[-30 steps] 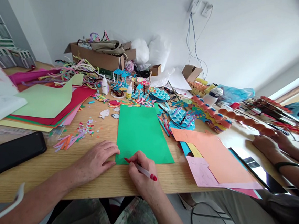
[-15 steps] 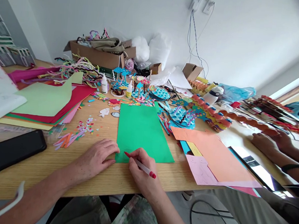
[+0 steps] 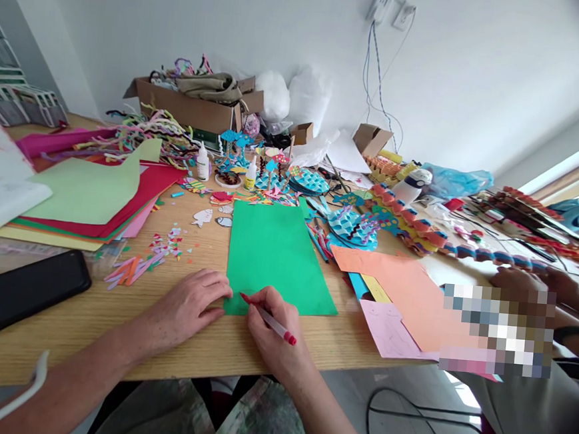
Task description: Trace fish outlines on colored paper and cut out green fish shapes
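A sheet of green paper [image 3: 277,249] lies flat on the table in front of me. My right hand [image 3: 275,326] grips a red pen [image 3: 277,326] with a whitish barrel, its tip on the paper near the lower left corner. A faint line shows close to the tip. My left hand [image 3: 197,303] rests on the table with fingers stretched out, the fingertips touching the paper's left edge. Above the sheet's left side lie several paper fish cutouts [image 3: 202,217]. Thin paper strips and scraps [image 3: 138,265] are scattered beyond my left hand.
A black phone [image 3: 22,296] and stacked coloured paper [image 3: 85,194] lie at left. Orange paper [image 3: 403,299] covers pink sheets at right. Glue bottles [image 3: 203,163] and blue crafts [image 3: 351,225] stand farther back. Another person's hands [image 3: 519,282] are at far right.
My pen has tilted very slightly; my left hand stays in place. At far right, the other person's hands and the egg-carton strip near them have shifted.
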Demonstrator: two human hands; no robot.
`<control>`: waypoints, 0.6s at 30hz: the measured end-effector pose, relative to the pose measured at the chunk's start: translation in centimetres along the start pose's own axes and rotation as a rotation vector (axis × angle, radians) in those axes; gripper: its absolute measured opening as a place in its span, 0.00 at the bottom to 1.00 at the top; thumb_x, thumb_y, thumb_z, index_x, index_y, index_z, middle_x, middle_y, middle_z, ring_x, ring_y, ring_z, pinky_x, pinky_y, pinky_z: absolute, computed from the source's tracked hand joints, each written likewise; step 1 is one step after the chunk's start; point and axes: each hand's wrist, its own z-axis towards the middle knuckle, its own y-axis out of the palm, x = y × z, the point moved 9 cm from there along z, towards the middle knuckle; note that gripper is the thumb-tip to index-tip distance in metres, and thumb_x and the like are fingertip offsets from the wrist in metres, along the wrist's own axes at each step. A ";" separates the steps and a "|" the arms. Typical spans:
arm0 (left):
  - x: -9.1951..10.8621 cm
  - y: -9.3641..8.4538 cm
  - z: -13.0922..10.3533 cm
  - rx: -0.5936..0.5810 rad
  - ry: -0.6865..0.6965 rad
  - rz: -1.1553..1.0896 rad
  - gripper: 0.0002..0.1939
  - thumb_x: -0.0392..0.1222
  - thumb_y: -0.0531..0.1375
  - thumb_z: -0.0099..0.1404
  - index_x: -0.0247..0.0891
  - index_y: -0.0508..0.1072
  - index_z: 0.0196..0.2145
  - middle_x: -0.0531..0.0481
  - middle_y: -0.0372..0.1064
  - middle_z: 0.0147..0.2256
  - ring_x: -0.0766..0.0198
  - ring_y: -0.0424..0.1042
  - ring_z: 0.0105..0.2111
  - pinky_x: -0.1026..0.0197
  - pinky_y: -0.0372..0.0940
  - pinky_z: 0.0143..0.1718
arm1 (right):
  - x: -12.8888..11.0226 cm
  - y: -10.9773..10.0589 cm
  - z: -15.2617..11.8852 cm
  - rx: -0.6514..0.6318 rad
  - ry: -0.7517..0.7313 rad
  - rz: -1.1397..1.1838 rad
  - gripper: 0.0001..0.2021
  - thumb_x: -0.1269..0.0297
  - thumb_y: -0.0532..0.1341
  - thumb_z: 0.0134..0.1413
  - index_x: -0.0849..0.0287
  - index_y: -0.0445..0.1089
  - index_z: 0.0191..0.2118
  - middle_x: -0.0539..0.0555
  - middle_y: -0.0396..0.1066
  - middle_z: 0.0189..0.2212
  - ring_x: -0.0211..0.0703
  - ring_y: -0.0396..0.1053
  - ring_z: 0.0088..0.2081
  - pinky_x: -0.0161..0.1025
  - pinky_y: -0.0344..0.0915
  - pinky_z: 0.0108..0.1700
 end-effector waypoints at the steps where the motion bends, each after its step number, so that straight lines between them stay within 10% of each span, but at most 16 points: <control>1: 0.0 0.0 0.0 -0.001 -0.001 -0.001 0.09 0.31 0.55 0.60 0.40 0.68 0.38 0.50 0.66 0.40 0.60 0.63 0.43 0.58 0.59 0.45 | 0.0 0.0 -0.1 0.000 0.003 0.001 0.05 0.71 0.52 0.47 0.57 0.62 0.26 0.46 0.63 0.19 0.33 0.58 0.20 0.30 0.48 0.20; 18: 0.1 0.0 0.2 -0.032 -0.010 0.003 0.06 0.35 0.57 0.60 0.38 0.69 0.37 0.49 0.66 0.40 0.59 0.63 0.43 0.57 0.58 0.44 | -0.3 -0.4 -0.4 -0.038 0.045 0.015 0.06 0.75 0.51 0.41 0.57 0.58 0.20 0.44 0.58 0.16 0.33 0.54 0.19 0.30 0.47 0.22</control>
